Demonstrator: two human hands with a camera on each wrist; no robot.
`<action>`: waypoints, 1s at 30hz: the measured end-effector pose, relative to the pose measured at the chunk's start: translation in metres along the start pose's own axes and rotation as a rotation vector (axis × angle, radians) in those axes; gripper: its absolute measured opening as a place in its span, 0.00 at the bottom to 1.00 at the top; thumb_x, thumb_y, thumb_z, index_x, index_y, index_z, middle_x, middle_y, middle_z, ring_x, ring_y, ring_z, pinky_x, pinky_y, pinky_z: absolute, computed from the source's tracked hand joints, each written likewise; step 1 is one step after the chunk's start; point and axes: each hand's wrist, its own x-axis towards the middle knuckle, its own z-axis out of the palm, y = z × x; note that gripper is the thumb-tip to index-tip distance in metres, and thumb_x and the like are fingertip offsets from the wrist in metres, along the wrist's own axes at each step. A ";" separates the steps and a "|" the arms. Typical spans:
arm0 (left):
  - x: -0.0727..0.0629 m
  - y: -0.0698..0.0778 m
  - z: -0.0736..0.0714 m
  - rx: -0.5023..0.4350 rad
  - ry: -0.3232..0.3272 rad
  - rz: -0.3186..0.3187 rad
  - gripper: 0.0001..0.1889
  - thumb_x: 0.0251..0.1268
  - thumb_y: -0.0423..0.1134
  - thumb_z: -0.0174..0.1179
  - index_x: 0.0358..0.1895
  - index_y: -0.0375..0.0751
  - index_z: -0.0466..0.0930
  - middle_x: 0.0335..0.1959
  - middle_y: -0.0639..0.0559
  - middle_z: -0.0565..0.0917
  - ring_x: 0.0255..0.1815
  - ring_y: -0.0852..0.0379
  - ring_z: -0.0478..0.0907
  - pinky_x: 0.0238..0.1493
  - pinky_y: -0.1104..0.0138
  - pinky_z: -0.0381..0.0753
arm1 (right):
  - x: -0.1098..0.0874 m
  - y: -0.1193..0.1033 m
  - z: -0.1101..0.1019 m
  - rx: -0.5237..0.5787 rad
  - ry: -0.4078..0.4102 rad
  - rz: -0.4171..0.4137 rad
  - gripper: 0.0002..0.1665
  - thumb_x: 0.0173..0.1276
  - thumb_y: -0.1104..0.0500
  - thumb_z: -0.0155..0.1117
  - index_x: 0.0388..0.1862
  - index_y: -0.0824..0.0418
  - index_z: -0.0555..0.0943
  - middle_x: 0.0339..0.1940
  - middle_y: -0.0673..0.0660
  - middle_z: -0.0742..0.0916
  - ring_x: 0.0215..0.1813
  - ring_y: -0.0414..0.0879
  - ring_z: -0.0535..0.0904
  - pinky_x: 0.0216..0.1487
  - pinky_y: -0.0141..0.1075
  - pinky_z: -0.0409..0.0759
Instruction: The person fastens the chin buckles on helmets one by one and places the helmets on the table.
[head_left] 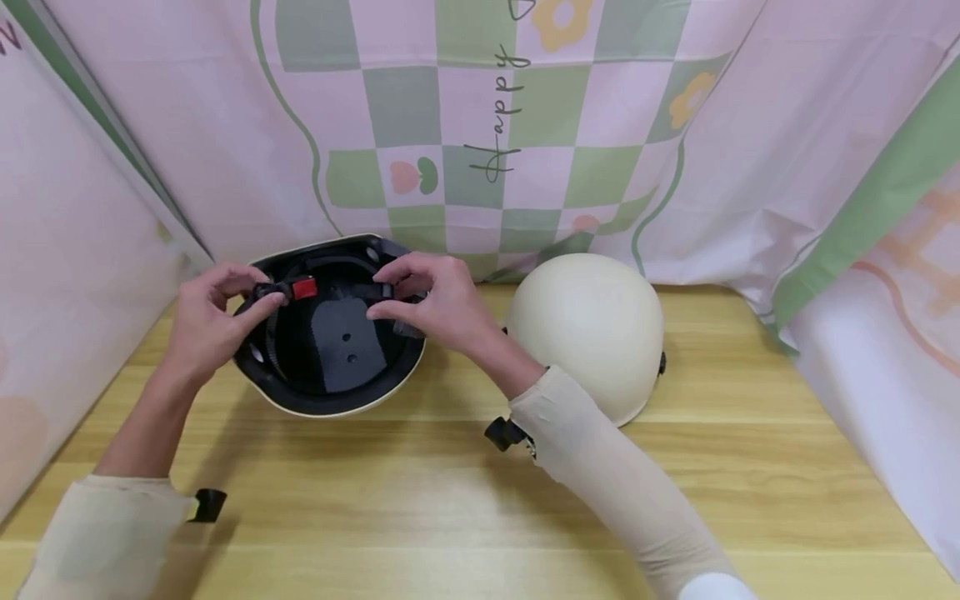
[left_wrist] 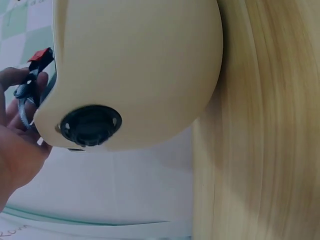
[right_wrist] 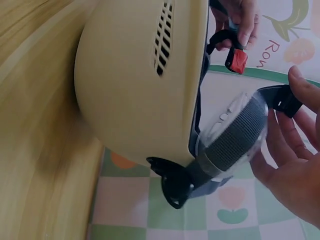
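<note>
A cream helmet [head_left: 322, 403] lies upside down on the table at the left, its black lining facing up. Over its left rim my left hand [head_left: 206, 317] pinches a black chin strap with a red-tabbed buckle [head_left: 304, 288] at its end. On the opposite side my right hand [head_left: 444, 302] holds the black buckle end [right_wrist: 287, 101] of the other strap between thumb and fingers. That strap carries a ribbed dark pad [right_wrist: 239, 137] in clear plastic. The two buckle ends are apart. A round black fitting [left_wrist: 91, 125] shows on the shell in the left wrist view.
A second cream helmet [head_left: 588, 333] sits dome up on the wooden table [head_left: 420, 517], right of the first and close to my right forearm. Printed cloth [head_left: 480, 108] hangs behind the table and along both sides.
</note>
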 end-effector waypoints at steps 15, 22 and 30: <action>-0.002 0.001 -0.001 -0.212 -0.155 -0.028 0.04 0.65 0.21 0.66 0.41 0.29 0.84 0.35 0.62 0.89 0.35 0.67 0.85 0.39 0.79 0.80 | 0.008 0.014 0.017 0.005 -0.010 0.029 0.16 0.58 0.64 0.82 0.45 0.66 0.88 0.38 0.58 0.90 0.36 0.44 0.86 0.42 0.31 0.85; -0.003 -0.002 0.003 -0.213 -0.119 -0.038 0.11 0.58 0.17 0.69 0.38 0.34 0.81 0.29 0.62 0.86 0.31 0.65 0.79 0.34 0.78 0.77 | 0.010 0.017 0.022 0.044 -0.045 0.035 0.16 0.60 0.67 0.80 0.47 0.69 0.89 0.44 0.62 0.90 0.42 0.46 0.89 0.47 0.30 0.86; -0.003 -0.001 0.001 -0.150 -0.163 -0.036 0.13 0.64 0.22 0.68 0.48 0.39 0.87 0.33 0.66 0.89 0.35 0.66 0.81 0.37 0.78 0.77 | 0.013 0.014 0.028 0.015 -0.109 0.018 0.16 0.66 0.69 0.74 0.52 0.71 0.87 0.51 0.64 0.88 0.50 0.50 0.88 0.52 0.28 0.84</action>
